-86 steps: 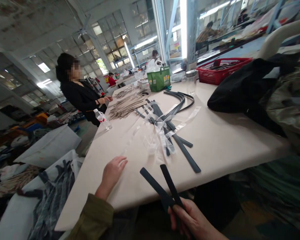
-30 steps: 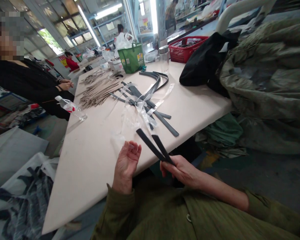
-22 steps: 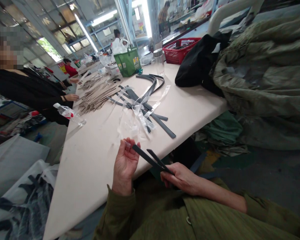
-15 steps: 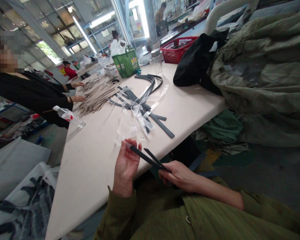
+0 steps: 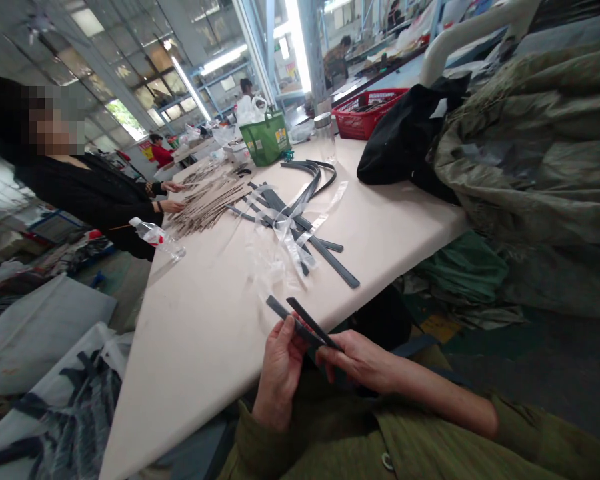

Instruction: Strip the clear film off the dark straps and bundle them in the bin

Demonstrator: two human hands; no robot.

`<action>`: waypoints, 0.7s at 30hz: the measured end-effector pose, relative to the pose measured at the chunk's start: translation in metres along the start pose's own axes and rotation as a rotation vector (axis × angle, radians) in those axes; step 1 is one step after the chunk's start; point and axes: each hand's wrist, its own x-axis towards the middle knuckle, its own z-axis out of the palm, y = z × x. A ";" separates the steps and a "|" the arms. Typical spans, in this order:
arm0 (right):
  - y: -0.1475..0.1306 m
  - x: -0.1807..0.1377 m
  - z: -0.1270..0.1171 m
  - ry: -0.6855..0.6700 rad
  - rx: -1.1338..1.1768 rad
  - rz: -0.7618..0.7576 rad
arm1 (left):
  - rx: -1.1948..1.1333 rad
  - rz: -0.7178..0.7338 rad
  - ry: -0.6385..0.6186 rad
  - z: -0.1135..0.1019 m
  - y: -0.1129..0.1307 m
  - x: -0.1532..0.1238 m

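My left hand and my right hand meet just off the near edge of the cream table. Both pinch two dark flat strips that stick up and to the left in a narrow V. The left fingers close around the nearer strip low down; the right fingers grip both where they join. More dark strips lie crossed mid-table, tangled with clear plastic sleeves.
A person in black works at a pile of tan strips on the left. A lying water bottle, green bag, glass jar and red basket stand further back. Black and olive fabric heaps right.
My left hand has slid down the strip from its tip and closed beside my right hand. Both strips sit lower and closer together; the view has tilted slightly.
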 end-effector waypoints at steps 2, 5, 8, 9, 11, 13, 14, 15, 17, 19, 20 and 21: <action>0.001 -0.009 -0.003 -0.076 0.083 0.034 | -0.016 0.002 0.036 -0.009 -0.002 0.000; 0.004 -0.025 -0.006 -0.124 0.126 0.123 | -0.050 0.002 0.132 -0.018 0.000 -0.003; 0.006 -0.032 -0.003 -0.101 0.126 0.201 | -0.056 -0.049 0.112 -0.018 -0.008 -0.012; 0.006 -0.030 -0.001 -0.086 0.120 0.203 | -0.049 -0.082 0.066 -0.017 -0.014 -0.016; 0.006 -0.023 0.003 -0.062 0.102 0.191 | -0.036 -0.130 -0.041 -0.012 -0.028 -0.024; 0.008 -0.016 0.004 -0.039 0.090 0.170 | -0.040 -0.139 -0.112 -0.009 -0.039 -0.029; 0.009 -0.016 0.004 -0.035 0.087 0.156 | -0.046 -0.137 -0.126 -0.008 -0.042 -0.030; 0.012 -0.018 0.002 -0.038 0.090 0.147 | -0.052 -0.131 -0.126 -0.008 -0.044 -0.030; 0.020 -0.031 -0.002 -0.059 0.118 0.159 | -0.067 -0.123 -0.087 -0.011 -0.045 -0.028; 0.030 -0.051 -0.007 -0.062 0.152 0.231 | -0.084 -0.121 -0.029 -0.014 -0.044 -0.027; 0.035 -0.060 -0.008 -0.044 0.152 0.273 | -0.089 -0.123 -0.008 -0.015 -0.045 -0.026; 0.040 -0.067 -0.009 -0.021 0.139 0.305 | -0.087 -0.132 -0.001 -0.016 -0.046 -0.026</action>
